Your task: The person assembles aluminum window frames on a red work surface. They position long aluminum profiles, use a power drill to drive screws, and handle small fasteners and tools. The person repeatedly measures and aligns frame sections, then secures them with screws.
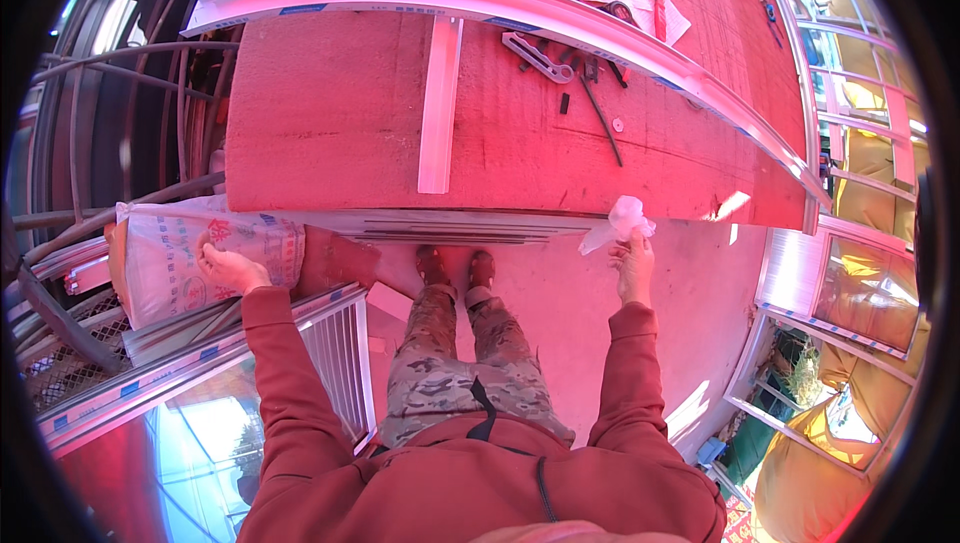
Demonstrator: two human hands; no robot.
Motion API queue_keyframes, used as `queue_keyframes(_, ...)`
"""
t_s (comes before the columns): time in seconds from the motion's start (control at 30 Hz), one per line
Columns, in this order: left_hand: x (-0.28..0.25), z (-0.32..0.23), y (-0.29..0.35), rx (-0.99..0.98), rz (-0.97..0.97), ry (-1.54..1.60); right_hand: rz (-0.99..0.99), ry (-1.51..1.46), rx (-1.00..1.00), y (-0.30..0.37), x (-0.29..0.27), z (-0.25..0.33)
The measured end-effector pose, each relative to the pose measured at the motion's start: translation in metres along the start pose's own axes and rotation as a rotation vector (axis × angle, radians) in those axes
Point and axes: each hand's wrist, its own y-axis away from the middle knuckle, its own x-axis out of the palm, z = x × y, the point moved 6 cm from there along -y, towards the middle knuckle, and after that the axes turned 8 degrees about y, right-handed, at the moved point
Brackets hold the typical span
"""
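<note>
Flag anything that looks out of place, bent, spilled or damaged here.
Nothing looks clearly spilled or broken. The reddish tabletop is untidy: a thin black rod and small parts lie scattered near the long metal profile. Its bowed look may be just fisheye distortion.

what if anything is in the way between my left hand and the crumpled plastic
Nothing visible stands between the left hand and the crumpled plastic in the right hand; the shoes are well below.

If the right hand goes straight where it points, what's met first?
Likely the red table's near edge; depth is unclear, so the right hand and its crumpled plastic might clear it.
</note>
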Motion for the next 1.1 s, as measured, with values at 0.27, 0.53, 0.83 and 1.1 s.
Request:
queue_keyframes(0.27,0.195,-0.054,0.107,0.138,0.682,-0.045,-0.173,-0.112,-0.310,-0.040,0.033,0.113)
queue_keyframes(0.53,0.238,-0.046,0.165,0.623,0.843,-0.833,-0.177,0.271,-0.489,-0.055,0.034,0.173)
queue_keyframes(0.83,0.235,-0.055,0.155,0.537,0.823,-0.785,0.136,0.354,-0.323,0.001,0.116,0.116)
queue_keyframes(1.1,0.122,-0.094,0.147,0.497,0.773,-0.078,0.326,-0.023,-0.449,0.120,0.172,0.161)
